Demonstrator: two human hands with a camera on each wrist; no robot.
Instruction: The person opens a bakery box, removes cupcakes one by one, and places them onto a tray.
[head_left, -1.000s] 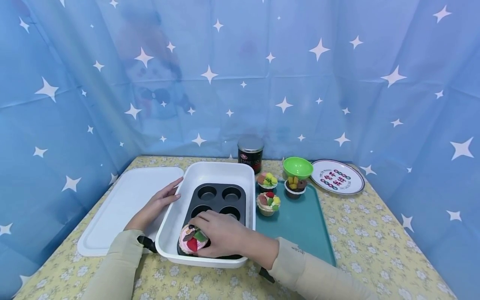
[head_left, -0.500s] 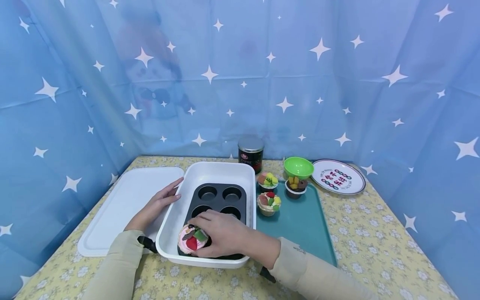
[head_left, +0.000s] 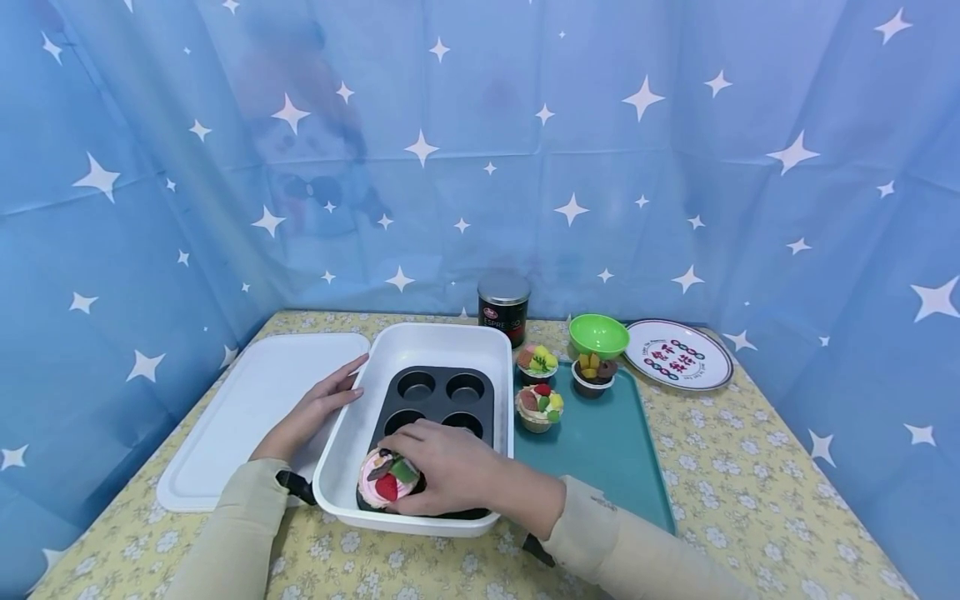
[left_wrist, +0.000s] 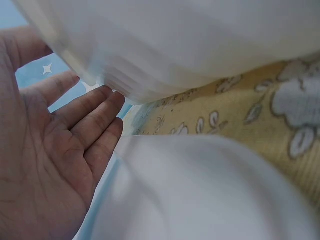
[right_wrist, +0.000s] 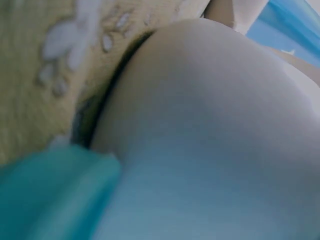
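The right hand (head_left: 450,467) grips a round, pink-frosted, strawberry-topped cupcake (head_left: 385,483) at the near left corner of a black metal muffin tin (head_left: 438,408) inside a white rectangular basin (head_left: 414,523). The left hand (head_left: 318,407), fingers extended, touches the basin's left side.

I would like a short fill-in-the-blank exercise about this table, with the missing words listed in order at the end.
1. The right hand grips a cupcake with frosting coloured ____.
2. The muffin pan lies in a container coloured ____.
3. Outside that container, ____ other cupcakes are in view.
4. The bowl beside the plate is coloured ____.

Missing words: pink; white; three; green.
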